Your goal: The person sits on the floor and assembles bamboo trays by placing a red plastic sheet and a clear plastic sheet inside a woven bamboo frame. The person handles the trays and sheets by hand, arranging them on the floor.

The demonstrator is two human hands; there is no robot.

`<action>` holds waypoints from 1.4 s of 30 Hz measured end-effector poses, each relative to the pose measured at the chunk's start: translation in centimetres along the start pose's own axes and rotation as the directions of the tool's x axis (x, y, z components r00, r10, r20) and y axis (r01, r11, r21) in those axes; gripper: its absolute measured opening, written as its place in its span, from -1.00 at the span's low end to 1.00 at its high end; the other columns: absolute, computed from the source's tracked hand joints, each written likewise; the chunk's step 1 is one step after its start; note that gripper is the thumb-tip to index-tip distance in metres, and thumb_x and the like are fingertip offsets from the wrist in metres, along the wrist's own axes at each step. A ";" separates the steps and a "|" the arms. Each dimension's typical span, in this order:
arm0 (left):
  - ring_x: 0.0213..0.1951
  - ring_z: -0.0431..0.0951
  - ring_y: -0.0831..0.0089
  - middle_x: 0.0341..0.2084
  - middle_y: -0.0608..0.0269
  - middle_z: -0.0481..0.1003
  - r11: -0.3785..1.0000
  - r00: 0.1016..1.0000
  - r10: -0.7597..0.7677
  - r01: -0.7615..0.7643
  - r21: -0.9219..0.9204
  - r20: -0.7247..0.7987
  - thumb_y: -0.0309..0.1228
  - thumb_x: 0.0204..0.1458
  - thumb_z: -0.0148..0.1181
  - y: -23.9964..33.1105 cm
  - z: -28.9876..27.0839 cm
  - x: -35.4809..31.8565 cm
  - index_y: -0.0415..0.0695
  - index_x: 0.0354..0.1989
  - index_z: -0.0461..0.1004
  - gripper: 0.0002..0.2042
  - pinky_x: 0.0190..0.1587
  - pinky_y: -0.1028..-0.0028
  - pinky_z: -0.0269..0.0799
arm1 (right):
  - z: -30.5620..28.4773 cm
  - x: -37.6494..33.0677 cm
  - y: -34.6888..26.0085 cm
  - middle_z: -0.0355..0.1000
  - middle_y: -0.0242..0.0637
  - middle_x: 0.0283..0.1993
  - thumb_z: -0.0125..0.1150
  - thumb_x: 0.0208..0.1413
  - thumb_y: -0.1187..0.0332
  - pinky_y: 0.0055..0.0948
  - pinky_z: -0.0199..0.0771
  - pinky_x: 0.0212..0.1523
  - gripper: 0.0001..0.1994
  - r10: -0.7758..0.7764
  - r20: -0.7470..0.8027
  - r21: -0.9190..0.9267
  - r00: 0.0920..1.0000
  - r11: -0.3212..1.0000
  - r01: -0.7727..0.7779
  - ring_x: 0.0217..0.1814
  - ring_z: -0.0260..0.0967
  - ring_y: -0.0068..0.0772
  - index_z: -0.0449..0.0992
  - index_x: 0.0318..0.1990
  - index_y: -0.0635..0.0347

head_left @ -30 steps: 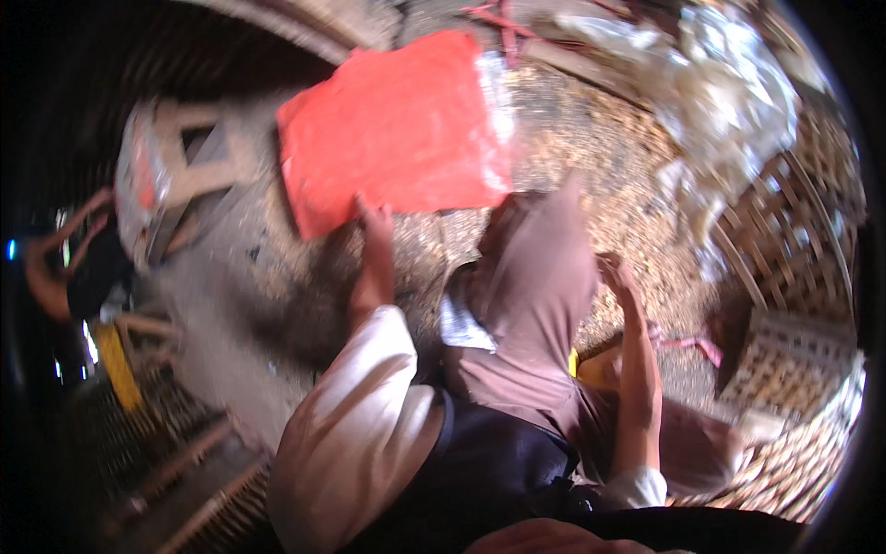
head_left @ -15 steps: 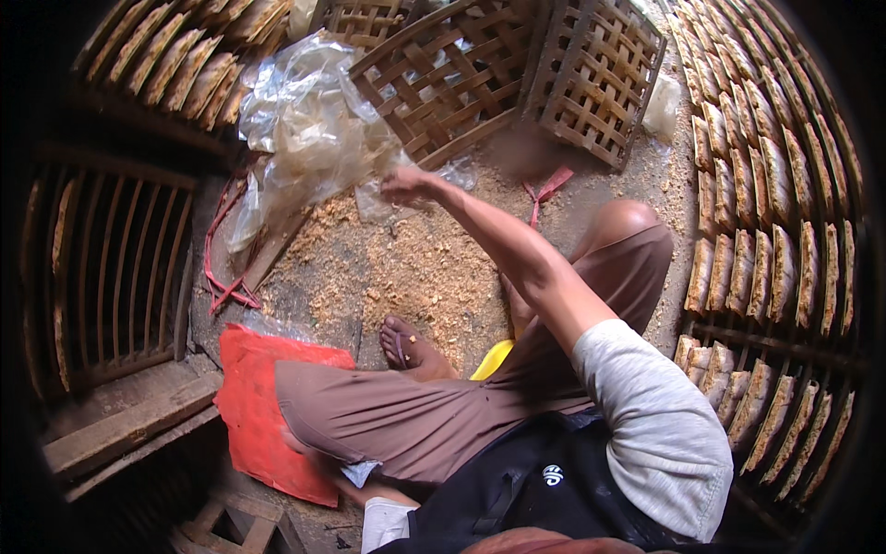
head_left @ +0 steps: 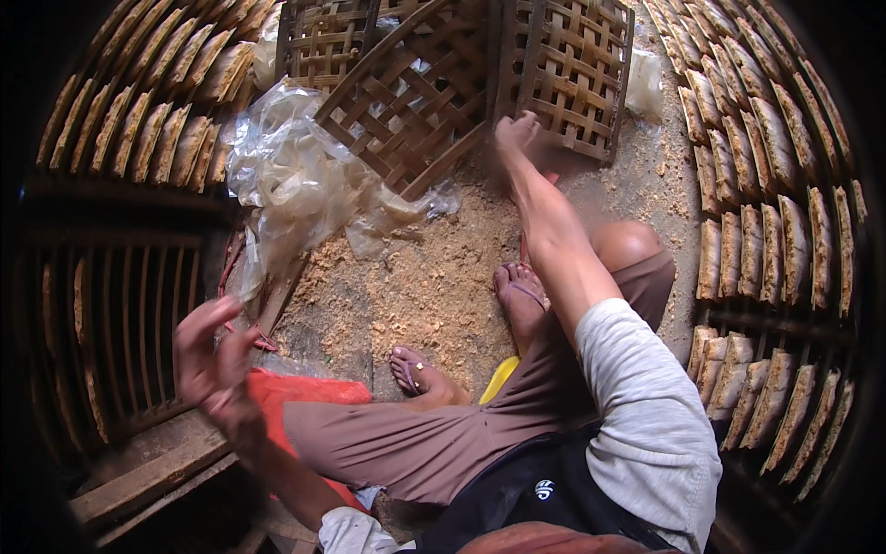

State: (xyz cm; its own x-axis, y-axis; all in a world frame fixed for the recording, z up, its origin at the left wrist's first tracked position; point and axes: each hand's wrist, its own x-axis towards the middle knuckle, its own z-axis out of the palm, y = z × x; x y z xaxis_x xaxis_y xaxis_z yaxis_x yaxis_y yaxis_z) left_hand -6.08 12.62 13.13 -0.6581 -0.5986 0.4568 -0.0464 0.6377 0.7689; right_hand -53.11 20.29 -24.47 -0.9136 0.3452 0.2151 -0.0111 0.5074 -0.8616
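Brown woven panels (head_left: 574,81) are sitting at the floor's (head_left: 415,277) far side, right hand (head_left: 519,135) hanging by their near edge, arm outstretched, fingers curled, grip can't tell, while left hand (head_left: 218,362) is hovering, wide apart from it, fingers parted, beside the red sheet (head_left: 309,390).

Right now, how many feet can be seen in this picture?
2: the left foot is left of the yellow object, and the right foot is farther forward. Others may be hidden.
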 end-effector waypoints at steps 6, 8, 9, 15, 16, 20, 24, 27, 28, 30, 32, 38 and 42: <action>-0.12 0.56 0.16 -0.22 -0.14 0.53 0.726 0.674 -0.387 -0.197 0.659 0.629 -0.21 0.06 0.28 -12.1 4.6 -0.4 -0.23 0.13 0.38 -0.49 -0.08 0.26 0.46 | -1.9 0.2 0.2 0.26 0.07 0.01 0.19 -0.14 0.33 0.00 0.23 0.15 -0.48 0.001 0.147 -0.006 0.989 1.000 0.000 0.09 0.23 0.10 0.27 0.06 0.21; -0.13 0.59 0.14 -0.20 -0.15 0.55 0.542 0.289 -0.821 0.122 0.832 0.492 -0.11 0.05 0.27 -13.2 4.5 -0.2 -0.22 0.19 0.33 -0.40 -0.06 0.27 0.46 | -1.8 -0.8 -0.9 0.27 0.06 0.03 0.19 -0.13 0.33 0.00 0.22 0.16 -0.47 -0.035 0.184 -0.007 0.982 0.999 0.037 0.13 0.20 0.10 0.27 0.07 0.22; -0.13 0.59 0.14 -0.20 -0.15 0.56 0.611 0.364 -0.772 0.199 0.766 0.521 -0.10 0.06 0.27 -13.7 4.5 -0.2 -0.22 0.20 0.33 -0.40 -0.06 0.27 0.46 | -1.8 -0.9 -0.5 0.27 0.05 0.04 0.19 -0.12 0.33 0.00 0.22 0.17 -0.47 -0.040 0.189 -0.020 0.981 0.999 0.045 0.15 0.19 0.10 0.27 0.08 0.22; -0.16 0.54 0.38 -0.21 0.08 0.57 0.806 0.597 -0.591 0.459 0.373 0.543 -0.09 0.11 0.22 -14.9 5.5 0.6 -0.15 0.21 0.33 -0.44 -0.04 0.38 0.41 | -1.0 0.1 0.4 0.31 0.00 0.05 0.19 -0.12 0.35 -0.02 0.20 0.16 -0.48 -0.022 0.038 -0.247 0.999 0.969 0.031 0.14 0.20 0.06 0.29 0.08 0.20; -0.15 0.50 0.46 -0.21 0.11 0.55 0.797 0.578 -0.603 0.454 0.397 0.549 -0.10 0.14 0.20 -15.5 4.9 0.3 -0.17 0.22 0.31 -0.44 -0.06 0.42 0.39 | -1.7 0.0 -0.2 0.35 -0.03 0.02 0.20 -0.11 0.29 0.04 0.17 0.15 -0.49 -0.010 0.037 -0.244 0.999 0.970 0.019 0.14 0.20 0.06 0.29 0.05 0.20; -0.05 0.47 0.44 -0.08 0.11 0.51 0.695 0.388 -0.716 0.473 0.541 0.580 -0.10 0.18 0.15 -14.9 3.0 -0.2 -0.17 0.27 0.25 -0.43 -0.02 0.46 0.35 | -5.8 1.3 -3.6 0.42 0.02 -0.07 0.27 -0.14 0.10 0.09 0.13 0.11 -0.40 0.089 0.131 -0.270 0.987 0.961 -0.051 0.12 0.22 0.06 0.26 0.03 0.24; -0.08 0.48 0.46 -0.12 0.12 0.52 0.672 0.356 -0.716 0.584 0.455 0.601 -0.10 0.19 0.14 -14.9 3.2 -0.3 -0.17 0.28 0.24 -0.43 -0.07 0.47 0.35 | -7.8 2.6 -6.1 0.49 -0.01 -0.18 0.26 -0.15 -0.02 0.05 0.14 0.10 -0.33 0.025 0.175 -0.231 0.984 0.973 0.016 0.05 0.28 -0.02 0.26 0.05 0.23; -0.10 0.50 0.42 -0.18 0.06 0.54 0.708 0.406 -0.680 0.581 0.402 0.611 -0.10 0.17 0.16 -14.6 3.7 -0.2 -0.18 0.26 0.25 -0.43 -0.06 0.44 0.36 | -7.1 3.6 -9.0 0.49 0.02 -0.16 0.26 -0.17 -0.04 0.06 0.20 0.11 -0.29 0.000 0.247 -0.135 0.969 0.990 0.034 0.03 0.35 0.04 0.27 0.10 0.23; -0.10 0.50 0.42 -0.18 0.05 0.54 0.710 0.408 -0.677 0.583 0.395 0.613 -0.10 0.18 0.15 -14.7 3.7 -0.3 -0.18 0.26 0.25 -0.43 -0.06 0.44 0.36 | -7.3 3.9 -10.1 0.49 0.04 -0.14 0.27 -0.17 -0.04 0.06 0.23 0.10 -0.28 0.056 0.261 -0.072 0.964 0.997 -0.039 0.04 0.37 0.06 0.28 0.10 0.25; -0.08 0.49 0.44 -0.15 0.10 0.53 0.700 0.395 -0.688 0.584 0.411 0.609 -0.12 0.19 0.14 -15.0 3.2 -0.6 -0.17 0.27 0.23 -0.44 -0.07 0.46 0.35 | -8.0 4.4 -13.0 0.49 0.09 -0.11 0.28 -0.18 -0.04 0.06 0.30 0.10 -0.26 0.158 0.309 0.053 0.938 0.982 -0.183 0.04 0.40 0.10 0.29 0.10 0.30; -0.04 0.47 0.46 -0.10 0.20 0.50 0.682 0.354 -0.706 0.572 0.455 0.613 -0.15 0.21 0.11 -15.4 2.9 -0.6 -0.15 0.28 0.21 -0.46 -0.08 0.49 0.35 | -8.2 5.4 -13.9 0.48 0.12 -0.07 0.29 -0.19 -0.07 0.03 0.36 0.08 -0.23 0.185 0.338 0.123 0.923 0.963 -0.238 0.04 0.43 0.11 0.30 0.09 0.35; -0.11 0.52 0.41 -0.20 0.03 0.54 0.697 0.403 -0.700 0.565 0.441 0.590 -0.11 0.18 0.15 -14.7 3.1 -0.7 -0.21 0.26 0.24 -0.42 -0.08 0.45 0.36 | -10.6 7.2 -17.7 0.51 -0.05 -0.17 0.32 -0.15 -0.09 -0.19 0.46 -0.12 -0.42 0.054 0.170 0.490 0.984 0.862 -0.132 -0.17 0.47 -0.12 0.46 -0.20 0.31; -0.09 0.51 0.40 -0.14 0.04 0.52 0.671 0.362 -0.722 0.573 0.470 0.589 -0.10 0.18 0.15 -15.8 2.9 -0.8 -0.21 0.28 0.21 -0.40 -0.04 0.44 0.37 | -18.9 5.6 -25.0 0.50 -0.10 -0.16 0.26 -0.09 -0.11 -0.21 0.43 -0.12 -0.43 -0.206 0.145 0.907 0.968 0.417 -0.048 -0.15 0.45 -0.19 0.43 -0.14 0.24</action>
State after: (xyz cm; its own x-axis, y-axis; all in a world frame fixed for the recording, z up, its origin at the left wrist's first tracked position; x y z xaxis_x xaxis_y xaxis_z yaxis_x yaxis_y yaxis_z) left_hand -7.06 4.45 -0.66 -0.6475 -0.3921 -0.6535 -0.7619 0.3127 0.5673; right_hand -50.29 24.50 6.98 -0.9409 0.1150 0.3184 -0.3301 -0.5211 -0.7871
